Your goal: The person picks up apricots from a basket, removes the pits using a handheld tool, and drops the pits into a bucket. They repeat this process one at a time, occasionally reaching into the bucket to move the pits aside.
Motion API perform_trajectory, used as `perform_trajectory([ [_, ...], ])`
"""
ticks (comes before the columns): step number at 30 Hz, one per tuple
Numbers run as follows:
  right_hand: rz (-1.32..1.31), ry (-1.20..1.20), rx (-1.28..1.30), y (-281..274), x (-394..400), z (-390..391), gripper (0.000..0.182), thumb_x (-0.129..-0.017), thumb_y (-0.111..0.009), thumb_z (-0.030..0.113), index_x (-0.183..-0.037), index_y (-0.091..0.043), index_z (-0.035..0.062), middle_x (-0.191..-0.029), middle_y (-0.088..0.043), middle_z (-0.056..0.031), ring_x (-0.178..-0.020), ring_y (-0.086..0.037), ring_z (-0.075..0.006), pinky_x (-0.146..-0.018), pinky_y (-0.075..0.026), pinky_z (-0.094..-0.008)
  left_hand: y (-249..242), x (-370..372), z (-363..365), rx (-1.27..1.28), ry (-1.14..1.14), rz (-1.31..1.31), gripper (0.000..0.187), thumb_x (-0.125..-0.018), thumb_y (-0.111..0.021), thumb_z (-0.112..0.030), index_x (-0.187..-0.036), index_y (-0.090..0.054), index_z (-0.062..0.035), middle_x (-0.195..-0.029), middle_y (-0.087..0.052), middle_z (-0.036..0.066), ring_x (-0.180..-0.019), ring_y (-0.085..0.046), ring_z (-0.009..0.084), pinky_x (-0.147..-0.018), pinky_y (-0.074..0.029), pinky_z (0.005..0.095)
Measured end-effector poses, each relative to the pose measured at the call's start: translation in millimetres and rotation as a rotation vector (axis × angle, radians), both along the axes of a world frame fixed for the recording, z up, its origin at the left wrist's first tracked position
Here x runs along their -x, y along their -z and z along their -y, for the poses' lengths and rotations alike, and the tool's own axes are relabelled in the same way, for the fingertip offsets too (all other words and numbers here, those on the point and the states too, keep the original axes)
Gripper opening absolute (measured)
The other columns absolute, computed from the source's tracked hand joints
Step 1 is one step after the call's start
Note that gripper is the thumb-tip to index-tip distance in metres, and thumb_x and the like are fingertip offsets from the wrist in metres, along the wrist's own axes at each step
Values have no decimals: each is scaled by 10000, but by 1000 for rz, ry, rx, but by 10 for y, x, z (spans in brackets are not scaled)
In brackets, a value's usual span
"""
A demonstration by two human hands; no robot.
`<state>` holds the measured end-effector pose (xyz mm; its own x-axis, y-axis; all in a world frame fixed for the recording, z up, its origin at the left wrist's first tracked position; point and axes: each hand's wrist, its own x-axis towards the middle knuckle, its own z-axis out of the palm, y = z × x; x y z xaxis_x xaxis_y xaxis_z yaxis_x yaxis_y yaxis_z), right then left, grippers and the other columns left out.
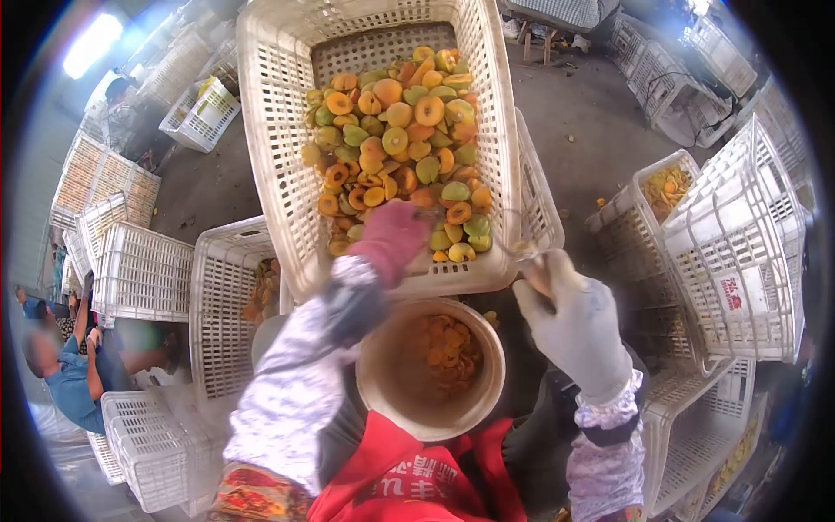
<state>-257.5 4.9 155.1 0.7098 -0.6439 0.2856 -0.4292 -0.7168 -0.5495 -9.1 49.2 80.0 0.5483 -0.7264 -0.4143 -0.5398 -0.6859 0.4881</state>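
Observation:
A white plastic crate (270, 165) holds many halved and whole apricots (391, 139), orange to green. My left hand (396, 239), in a dark pink glove, reaches over its near side. Its blurred fingers are right at the fruit, and what they hold is hidden. At the crate's near right corner, my right hand (570, 317) wears a whitish glove with fingers curled around a small thin tool (525, 250), smeared by motion. Below the crate, between my knees, stands a round white bucket (383, 374) with orange apricot pieces (452, 352) inside.
Another crate (539, 187) sits under the fruit crate. To the left stands a crate (217, 304) with some fruit. Stacked crates (735, 252) rise on the right, one holding yellow-orange fruit (665, 187). A person in blue (78, 374) sits at far left.

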Motion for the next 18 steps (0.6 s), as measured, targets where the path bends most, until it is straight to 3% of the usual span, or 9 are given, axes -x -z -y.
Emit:
perform_trajectory([
  [4, 81, 68, -204, -90, 55, 69, 183, -821, -651, 65, -944, -541, -13, -749, -616, -224, -742, -616, -423, -587, -478, -414, 531, 317, 431, -3, -111, 129, 430, -833, -648, -364, -1138, -637, -60, -1226, -602, 194, -1128, -566, 377, -963, -447, 411],
  [7, 145, 58, -68, -16, 42, 105, 151, -838, -668, 124, -923, -558, 66, -659, -609, -151, -623, -632, -346, -518, -484, -388, 730, 496, 446, 113, -243, 344, 454, -816, -657, -355, -1159, -616, -60, -1328, -537, 178, -1246, -483, 364, -1008, -408, 421],
  [9, 131, 55, -161, -19, 15, 87, 166, -839, -669, 135, -934, -553, 62, -653, -610, -148, -615, -635, -339, -518, -486, -389, 859, 495, 430, 510, -271, 555, 380, -758, -687, -265, -1086, -643, -78, -974, -656, 201, -987, -596, 408, -902, -464, 431],
  [11, 115, 49, -234, 2, -4, 77, 182, -840, -670, 145, -946, -549, 58, -646, -610, -145, -606, -637, -332, -519, -487, -390, 798, 378, 376, 582, -226, 349, 327, -787, -677, -205, -1072, -630, -52, -964, -670, 149, -945, -629, 343, -851, -497, 401],
  [13, 41, 5, -309, 159, -12, 44, 237, -844, -669, 168, -998, -538, 44, -622, -608, -135, -586, -641, -314, -518, -492, -386, 779, 297, 256, 1043, -214, -426, 278, -830, -652, -185, -1053, -618, -24, -937, -666, 75, -906, -639, 234, -771, -520, 330],
  [14, -39, -91, 75, 239, 19, 35, 293, -844, -669, 184, -1049, -529, 29, -591, -596, -125, -557, -634, -301, -507, -493, -382, 620, 264, 130, 1100, -173, -653, 218, -863, -620, -105, -1055, -607, -1, -952, -652, 45, -902, -618, 152, -739, -518, 267],
  [15, -32, -101, 77, 307, -5, 22, 293, -844, -669, 184, -1049, -529, 29, -591, -596, -125, -557, -634, -301, -507, -493, -382, 383, 270, -7, 1105, -178, -642, 218, -863, -620, -105, -1055, -607, -1, -952, -652, 45, -902, -618, 152, -739, -518, 267],
  [17, 57, -209, 29, 378, -77, -22, 314, -846, -666, 187, -1080, -533, 26, -575, -586, -116, -543, -626, -297, -496, -489, -377, -16, 296, -272, 939, -324, -1165, 309, -915, -556, -64, -1215, -574, 7, -978, -632, 67, -882, -618, 175, -833, -525, 312],
  [18, 104, -185, -69, 332, -151, -93, 305, -851, -663, 193, -1078, -546, 26, -571, -585, -108, -535, -627, -281, -487, -486, -370, -50, 277, -384, 987, -220, -1310, 360, -921, -567, -83, -1264, -537, 23, -1037, -632, 75, -929, -609, 158, -856, -508, 283],
])
